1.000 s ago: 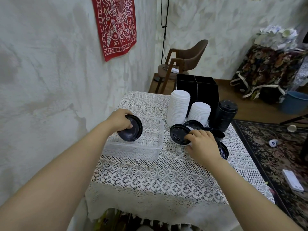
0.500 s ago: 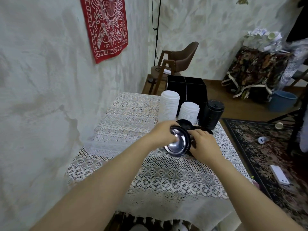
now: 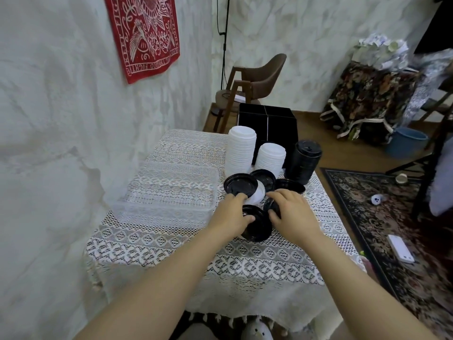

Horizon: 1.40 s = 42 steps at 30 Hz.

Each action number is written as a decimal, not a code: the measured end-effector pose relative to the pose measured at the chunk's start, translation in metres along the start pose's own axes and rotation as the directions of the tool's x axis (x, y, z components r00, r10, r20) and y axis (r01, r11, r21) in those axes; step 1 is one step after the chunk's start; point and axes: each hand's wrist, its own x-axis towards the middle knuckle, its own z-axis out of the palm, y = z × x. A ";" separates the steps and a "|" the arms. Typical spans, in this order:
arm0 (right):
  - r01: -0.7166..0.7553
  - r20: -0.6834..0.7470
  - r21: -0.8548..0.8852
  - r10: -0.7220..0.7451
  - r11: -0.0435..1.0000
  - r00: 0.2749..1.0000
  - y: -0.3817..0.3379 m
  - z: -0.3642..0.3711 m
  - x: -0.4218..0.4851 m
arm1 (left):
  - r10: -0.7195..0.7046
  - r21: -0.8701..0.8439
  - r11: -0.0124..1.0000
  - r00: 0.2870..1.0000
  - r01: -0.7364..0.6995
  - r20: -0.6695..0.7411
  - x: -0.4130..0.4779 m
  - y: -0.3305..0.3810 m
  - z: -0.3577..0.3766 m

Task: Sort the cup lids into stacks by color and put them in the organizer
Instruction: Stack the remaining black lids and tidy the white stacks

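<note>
Lace-covered table (image 3: pixel 220 253), right of centre: black lid (image 3: pixel 258 225) sits low between both hands. Left hand (image 3: pixel 232 214) grip is clamped on its 9 o'clock rim, thumb on top. Right hand (image 3: pixel 291 212) at 3 o'clock, fingers curled down; can't tell if that grip holds anything. Change: a second ago the left hand held a black lid over the clear container (image 3: pixel 169 192) at 9 o'clock; it now joins the loose black lids (image 3: pixel 241 184) at 12. Container looks emptied, so black stacking is next. White stacks (image 3: pixel 241 153), black stack (image 3: pixel 305 159) stand at 12–1, outside the organizer (image 3: pixel 267 123).

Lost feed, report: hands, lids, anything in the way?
Left hand grips black lid. Right hand on second black lid, grip unclear. White lid among loose black ones.
</note>
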 end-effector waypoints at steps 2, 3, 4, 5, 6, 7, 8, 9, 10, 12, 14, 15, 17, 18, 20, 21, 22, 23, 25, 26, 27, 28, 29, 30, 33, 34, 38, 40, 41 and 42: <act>0.004 -0.030 0.038 -0.003 0.999 1.000 -0.006 -0.002 0.003 | 0.044 0.034 0.999 0.999 -0.043 -0.024 -0.001 0.002 -0.007; 0.005 -0.046 0.059 -0.002 0.998 0.999 -0.009 -0.004 0.004 | 0.062 0.048 0.997 0.998 -0.060 -0.030 -0.002 0.004 -0.012; 0.008 -0.060 0.078 -0.003 0.997 0.998 -0.013 -0.006 0.006 | 0.079 0.056 0.996 0.996 -0.077 -0.037 -0.003 0.006 -0.017; 0.013 -0.069 0.094 -0.006 0.995 0.998 -0.017 -0.008 0.007 | 0.098 0.055 0.994 0.994 -0.095 -0.045 -0.004 0.007 -0.023; 0.019 -0.073 0.107 -0.012 0.994 0.997 -0.021 -0.011 0.009 | 0.121 0.050 0.992 0.991 -0.118 -0.054 -0.005 0.007 -0.029; 0.028 -0.075 0.118 -0.020 0.993 0.997 -0.026 -0.014 0.011 | 0.146 0.048 0.989 0.987 -0.143 -0.063 -0.007 0.007 -0.036; 0.040 -0.077 0.126 -0.031 0.991 0.997 -0.030 -0.016 0.013 | 0.168 0.056 0.985 0.983 -0.164 -0.069 -0.010 0.006 -0.044; 0.055 -0.079 0.134 -0.045 0.989 0.996 -0.035 -0.018 0.015 | 0.187 0.076 0.980 0.980 -0.182 -0.072 -0.012 0.004 -0.051; 0.074 -0.081 0.138 -0.063 0.988 0.995 -0.041 -0.019 0.018 | 0.200 0.106 0.976 0.977 -0.192 -0.072 -0.015 0.001 -0.059; 0.122 -0.077 0.151 -0.111 0.981 0.991 -0.055 -0.021 0.023 | 0.203 0.187 0.964 0.977 -0.187 -0.070 -0.021 -0.009 -0.073; 0.176 -0.052 0.177 -0.169 0.968 0.984 -0.071 -0.022 0.027 | 0.179 0.259 0.953 0.982 -0.158 -0.060 -0.028 -0.023 -0.085; 0.200 -0.028 0.193 -0.198 0.961 0.980 -0.080 -0.021 0.028 | 0.161 0.280 0.950 0.986 -0.141 -0.050 -0.032 -0.031 -0.090; 0.242 0.023 0.221 -0.253 0.945 0.967 -0.098 -0.019 0.029 | 0.118 0.303 0.947 0.993 -0.104 -0.028 -0.040 -0.049 -0.099; 0.259 0.047 0.228 -0.276 0.939 0.960 -0.107 -0.016 0.029 | 0.100 0.323 0.942 0.995 -0.090 -0.017 -0.044 -0.056 -0.102; 0.285 0.099 0.220 -0.312 0.933 0.945 -0.122 -0.012 0.028 | 0.078 0.390 0.918 0.997 -0.071 -0.001 -0.052 -0.070 -0.109; 0.308 0.124 0.190 -0.334 0.932 0.934 -0.129 -0.009 0.029 | 0.070 0.425 0.903 0.998 -0.066 0.007 -0.055 -0.077 -0.111; 0.336 0.148 0.146 -0.357 0.930 0.922 -0.136 -0.007 0.029 | 0.064 0.460 0.886 0.998 -0.063 0.015 -0.058 -0.083 -0.114; 0.364 0.172 0.100 -0.376 0.926 0.910 -0.143 -0.004 0.028 | 0.061 0.495 0.867 0.998 -0.062 0.019 -0.061 -0.089 -0.117; 0.399 0.201 0.031 -0.397 0.916 0.895 -0.154 0.003 0.027 | 0.061 0.564 0.824 0.998 -0.061 0.019 -0.065 -0.100 -0.124; 0.404 0.200 0.007 -0.397 0.915 0.896 -0.159 0.006 0.026 | 0.062 0.596 0.801 0.998 -0.059 0.016 -0.066 -0.105 -0.126; 0.402 0.188 -0.019 -0.392 0.916 0.901 -0.163 0.009 0.026 | 0.066 0.623 0.780 0.998 -0.058 0.010 -0.068 -0.110 -0.129; 0.396 0.170 -0.042 -0.384 0.917 0.907 -0.166 0.011 0.026 | 0.070 0.640 0.767 0.998 -0.056 0.003 -0.069 -0.114 -0.131; 0.391 0.151 -0.056 -0.379 0.919 0.913 -0.169 0.013 0.026 | 0.070 0.651 0.757 0.998 -0.051 -0.003 -0.070 -0.120 -0.133; 0.386 0.135 -0.062 -0.375 0.921 0.917 -0.172 0.014 0.027 | 0.069 0.663 0.748 0.998 -0.043 -0.013 -0.071 -0.125 -0.135; 0.355 0.100 -0.041 -0.350 0.934 0.931 -0.177 0.018 0.028 | 0.068 0.700 0.714 0.996 -0.010 -0.056 -0.071 -0.136 -0.139; 0.343 0.099 -0.024 -0.340 0.939 0.935 -0.177 0.019 0.028 | 0.070 0.709 0.705 0.995 -0.002 -0.066 -0.071 -0.138 -0.139; 0.332 0.102 0.002 -0.331 0.943 0.938 -0.177 0.021 0.031 | 0.086 0.735 0.678 0.991 0.015 -0.100 -0.070 -0.138 -0.134; 0.329 0.085 0.001 -0.328 0.944 0.941 -0.173 0.021 0.036 | 0.112 0.739 0.674 0.987 0.011 -0.117 -0.065 -0.136 -0.134; 0.329 0.077 -0.004 -0.328 0.944 0.942 -0.171 0.021 0.039 | 0.119 0.740 0.673 0.985 0.010 -0.122 -0.063 -0.135 -0.135; 0.329 0.071 -0.011 -0.327 0.944 0.942 -0.170 0.021 0.044 | 0.123 0.742 0.671 0.985 0.009 -0.123 -0.059 -0.133 -0.136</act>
